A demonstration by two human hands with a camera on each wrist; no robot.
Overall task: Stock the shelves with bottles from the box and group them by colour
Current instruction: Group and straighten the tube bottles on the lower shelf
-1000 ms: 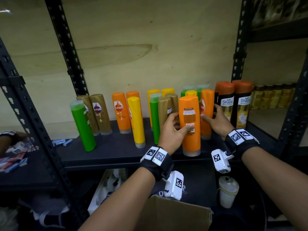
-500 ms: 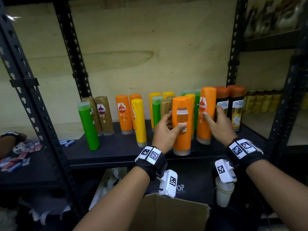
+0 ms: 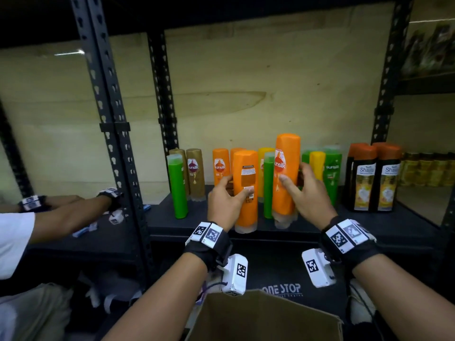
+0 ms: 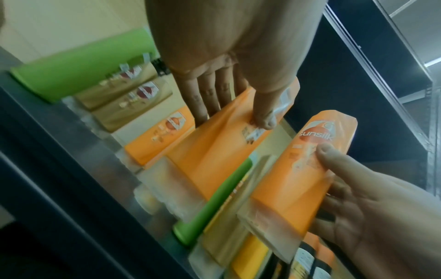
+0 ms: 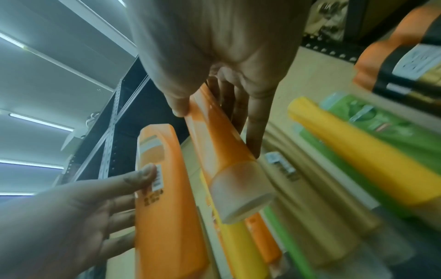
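Observation:
My left hand [image 3: 227, 196] [image 4: 229, 102] grips an orange bottle [image 3: 245, 190] [image 4: 214, 149] with its back label toward me, near the front of the black shelf [image 3: 369, 225]. To its right, my right hand [image 3: 299, 190] [image 5: 214, 105] holds a second orange Sunsilk bottle [image 3: 285, 173] [image 5: 222, 151], raised higher than the first and slightly tilted. Behind them stand two more orange bottles [image 3: 220, 166], yellow bottles [image 3: 317, 163], green bottles [image 3: 332, 173] and gold-brown bottles [image 3: 195, 173]. A lone green bottle [image 3: 177, 185] stands at the left. The cardboard box [image 3: 258, 318] is below, at the bottom edge.
Black bottles with orange caps [image 3: 374, 178] stand at the shelf's right end. Black perforated uprights [image 3: 115, 134] frame the bay. Another person's arms [image 3: 73, 210] reach into the neighbouring bay on the left, among small packets. A white pot [image 3: 362, 308] sits below right.
Both orange bottles have shifted left along the shelf. My right hand has lifted its bottle higher. The camera view has moved right and back.

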